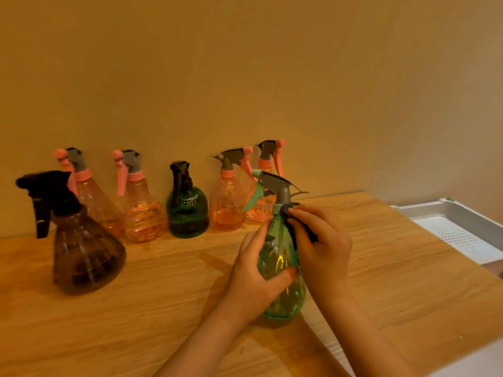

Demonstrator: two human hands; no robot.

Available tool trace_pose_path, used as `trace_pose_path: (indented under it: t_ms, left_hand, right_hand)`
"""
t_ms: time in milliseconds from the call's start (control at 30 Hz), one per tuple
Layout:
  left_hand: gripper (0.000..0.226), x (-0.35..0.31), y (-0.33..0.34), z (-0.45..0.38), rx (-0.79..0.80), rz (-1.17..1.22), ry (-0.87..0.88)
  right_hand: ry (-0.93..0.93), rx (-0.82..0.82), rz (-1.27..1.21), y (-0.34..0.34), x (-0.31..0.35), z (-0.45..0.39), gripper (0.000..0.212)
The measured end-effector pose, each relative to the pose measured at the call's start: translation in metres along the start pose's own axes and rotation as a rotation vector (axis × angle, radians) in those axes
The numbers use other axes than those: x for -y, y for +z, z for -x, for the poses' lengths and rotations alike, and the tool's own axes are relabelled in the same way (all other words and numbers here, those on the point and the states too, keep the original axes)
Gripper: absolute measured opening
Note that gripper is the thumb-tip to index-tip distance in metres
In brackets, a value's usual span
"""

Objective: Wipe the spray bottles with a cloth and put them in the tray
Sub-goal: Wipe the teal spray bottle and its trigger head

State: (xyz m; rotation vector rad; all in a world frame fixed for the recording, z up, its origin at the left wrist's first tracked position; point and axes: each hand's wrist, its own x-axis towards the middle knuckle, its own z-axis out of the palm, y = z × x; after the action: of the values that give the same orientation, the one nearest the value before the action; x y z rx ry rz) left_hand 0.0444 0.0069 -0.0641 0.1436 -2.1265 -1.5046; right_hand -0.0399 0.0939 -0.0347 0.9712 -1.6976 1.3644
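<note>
Fingers (pixel 300 213) of our right hand (pixel 322 246) are curled around a dark cloth (pixel 292 209), pinching it against the neck and shoulder of the light green spray bottle (pixel 283 268). Our left hand (pixel 254 278) wraps the bottle's body from the left, thumb lying across the front, fingers behind it. This bottle stands upright on the wooden table (pixel 163 308), its grey head and green trigger pointing left.

Along the wall behind it we see four pink spray bottles (pixel 143 210) and one dark green spray bottle (pixel 187 210), all upright. Nearer on the left stands a brown spray bottle (pixel 84 248) with a black head, well apart from our hands.

Off the table's right edge sits the white perforated tray (pixel 460 235); we see no bottles in the part of it that shows.
</note>
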Motion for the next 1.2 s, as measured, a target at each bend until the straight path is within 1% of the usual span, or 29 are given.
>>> trace_pose_path:
  t_ms: [133,233,300,433,500,567,633,700,800,900,1000,1100,1200]
  left_hand:
    - [0.078,-0.001,0.002,-0.002,-0.047,-0.022,0.050]
    - [0.079,0.000,0.003,-0.002,-0.070,-0.033,0.051]
    - [0.078,0.000,0.003,-0.002,-0.067,-0.057,0.053]
    - [0.082,0.003,0.006,0.000,-0.059,-0.068,0.034]
    - [0.082,0.002,0.007,0.001,-0.073,-0.082,0.040]
    - [0.077,0.000,0.008,0.001,-0.094,-0.096,0.064]
    - [0.076,0.001,0.008,0.001,-0.110,-0.116,0.075]
    - [0.078,0.000,0.006,0.001,-0.103,-0.139,0.060]
    - [0.085,-0.001,0.005,0.004,-0.074,-0.175,0.003]
    - [0.080,-0.002,0.005,0.006,-0.030,-0.149,-0.018]
    - [0.078,-0.006,-0.002,0.006,0.053,-0.054,-0.091]
    - [0.072,-0.004,-0.011,0.003,0.111,0.116,-0.157]
    - [0.072,-0.001,-0.011,0.000,0.084,0.239,-0.169]
  right_hand:
    - [-0.123,0.046,0.050,0.001,0.005,-0.007,0.013]
    - [-0.198,0.090,0.092,-0.001,0.003,-0.009,0.012]
    - [-0.204,0.087,0.116,-0.006,-0.002,-0.008,0.011]
    - [-0.144,0.055,0.169,-0.014,-0.006,-0.007,0.012]
    - [-0.167,0.060,0.161,-0.013,-0.002,-0.010,0.011]
    - [-0.213,0.084,0.142,-0.009,0.003,-0.014,0.015]
    - [-0.215,0.099,0.138,-0.007,0.003,-0.015,0.013]
    - [-0.139,0.084,0.122,-0.008,-0.002,-0.012,0.012]
    - [0.000,0.039,0.026,-0.012,-0.008,-0.003,0.015]
    - [0.045,0.010,-0.033,-0.010,-0.005,0.008,0.017]
    - [0.095,-0.001,-0.100,-0.008,-0.001,0.015,0.021]
    - [0.226,0.051,-0.241,-0.010,-0.003,0.019,0.024]
    - [0.376,0.108,-0.397,-0.014,-0.004,0.025,0.045]
